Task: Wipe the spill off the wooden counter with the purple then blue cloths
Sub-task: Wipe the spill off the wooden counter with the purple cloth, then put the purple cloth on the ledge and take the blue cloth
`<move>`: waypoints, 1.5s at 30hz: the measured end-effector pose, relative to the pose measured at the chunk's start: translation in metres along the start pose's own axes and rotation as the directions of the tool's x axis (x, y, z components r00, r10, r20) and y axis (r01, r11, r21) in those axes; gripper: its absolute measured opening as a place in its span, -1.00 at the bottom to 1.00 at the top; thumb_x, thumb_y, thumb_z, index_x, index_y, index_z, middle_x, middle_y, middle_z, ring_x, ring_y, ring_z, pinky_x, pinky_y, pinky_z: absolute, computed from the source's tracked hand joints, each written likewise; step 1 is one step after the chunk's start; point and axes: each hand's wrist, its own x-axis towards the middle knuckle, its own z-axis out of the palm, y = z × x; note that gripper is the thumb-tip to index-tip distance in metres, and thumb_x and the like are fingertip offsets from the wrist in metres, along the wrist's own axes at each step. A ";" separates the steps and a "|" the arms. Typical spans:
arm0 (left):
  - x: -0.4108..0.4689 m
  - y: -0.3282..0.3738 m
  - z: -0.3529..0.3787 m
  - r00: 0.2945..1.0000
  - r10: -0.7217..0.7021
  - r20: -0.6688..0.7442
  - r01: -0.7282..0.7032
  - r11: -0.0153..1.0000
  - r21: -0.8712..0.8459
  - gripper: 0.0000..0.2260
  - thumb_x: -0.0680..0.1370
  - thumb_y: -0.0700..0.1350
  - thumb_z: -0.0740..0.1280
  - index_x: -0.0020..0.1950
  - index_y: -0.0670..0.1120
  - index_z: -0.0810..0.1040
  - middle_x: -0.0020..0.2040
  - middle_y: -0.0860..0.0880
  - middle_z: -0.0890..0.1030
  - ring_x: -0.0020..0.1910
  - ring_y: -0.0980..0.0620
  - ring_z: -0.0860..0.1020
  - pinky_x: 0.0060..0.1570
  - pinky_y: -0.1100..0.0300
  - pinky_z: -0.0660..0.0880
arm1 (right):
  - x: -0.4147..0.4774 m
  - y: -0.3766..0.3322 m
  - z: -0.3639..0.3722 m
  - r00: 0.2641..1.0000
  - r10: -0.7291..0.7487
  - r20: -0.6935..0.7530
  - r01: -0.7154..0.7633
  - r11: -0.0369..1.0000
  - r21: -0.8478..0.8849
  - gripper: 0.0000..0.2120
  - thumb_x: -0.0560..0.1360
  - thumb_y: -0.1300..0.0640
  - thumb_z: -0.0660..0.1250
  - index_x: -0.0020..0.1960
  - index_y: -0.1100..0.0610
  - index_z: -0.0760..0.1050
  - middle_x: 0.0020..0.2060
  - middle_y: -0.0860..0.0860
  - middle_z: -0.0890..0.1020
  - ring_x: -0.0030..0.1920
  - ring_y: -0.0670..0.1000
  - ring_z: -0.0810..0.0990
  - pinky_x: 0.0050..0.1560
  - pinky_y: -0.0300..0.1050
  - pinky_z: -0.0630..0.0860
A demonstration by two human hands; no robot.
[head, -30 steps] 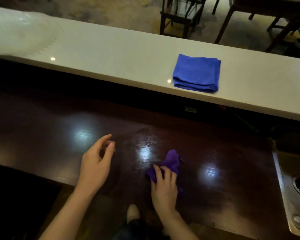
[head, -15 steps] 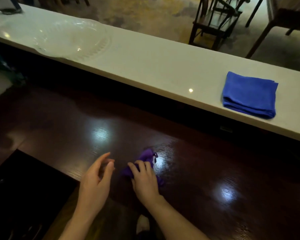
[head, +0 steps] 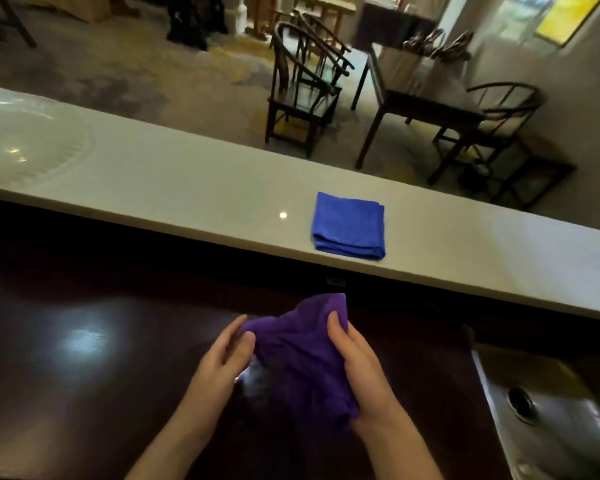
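The purple cloth (head: 298, 355) is bunched up and lifted above the dark wooden counter (head: 94, 368). My right hand (head: 357, 368) grips its right side. My left hand (head: 219, 362) holds its left edge between thumb and fingers. A folded blue cloth (head: 349, 225) lies flat on the pale raised ledge (head: 187, 188) beyond the counter, apart from both hands. Ceiling lights glare off the glossy wood; I cannot make out a spill.
A steel sink (head: 551, 407) with a drain sits at the right end of the counter. A clear glass bowl (head: 25, 143) rests on the ledge at far left. Dark wooden chairs (head: 305, 95) and a table (head: 423, 98) stand beyond the ledge.
The purple cloth has come up off the wood, where my right hand was pressing it. My left hand, earlier hovering open beside it, now grips its edge.
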 end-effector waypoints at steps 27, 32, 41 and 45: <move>0.017 0.111 0.121 0.792 0.159 0.589 -0.329 0.924 0.193 -0.72 0.43 0.12 0.49 -0.05 -0.07 0.70 -0.16 -0.07 0.73 -0.15 0.04 0.67 -0.12 0.16 0.54 | -0.062 -0.127 -0.076 0.854 -0.408 0.322 0.376 0.056 -0.925 -0.82 0.52 0.17 0.36 0.00 -0.11 0.58 0.13 -0.24 0.52 0.18 -0.12 0.52 0.17 -0.18 0.47; 0.028 0.102 0.112 0.753 0.014 0.658 -0.188 0.963 0.194 -0.65 0.46 0.10 0.48 0.12 -0.09 0.69 0.13 -0.14 0.70 -0.12 -0.23 0.60 -0.15 -0.05 0.53 | -0.065 -0.142 -0.070 0.874 -0.340 0.348 0.387 0.051 -0.921 -0.80 0.55 0.14 0.33 0.05 -0.17 0.57 0.14 -0.26 0.55 0.28 -0.12 0.40 0.23 -0.24 0.39; 0.032 0.087 0.127 0.288 -0.130 0.949 -0.140 0.974 0.176 -0.82 0.58 0.06 0.34 0.00 -0.01 0.65 -0.12 0.07 0.67 -0.33 0.22 0.58 -0.42 0.37 0.39 | -0.077 -0.170 -0.050 0.928 -0.085 0.364 0.303 0.742 -0.599 -0.81 0.53 0.24 0.26 0.08 0.31 0.51 0.11 0.30 0.59 0.13 0.26 0.54 0.18 0.15 0.43; 0.045 0.094 0.137 0.293 -0.075 0.953 -0.189 0.973 0.134 -0.89 0.56 -0.07 0.40 -0.01 -0.06 0.69 0.46 0.10 0.43 0.36 0.08 0.49 0.25 0.08 0.46 | -0.078 -0.184 -0.049 0.895 -0.102 0.435 0.338 0.791 -0.510 -0.89 0.47 0.33 0.15 -0.08 0.27 0.45 -0.02 0.24 0.53 0.12 0.30 0.46 0.16 0.25 0.31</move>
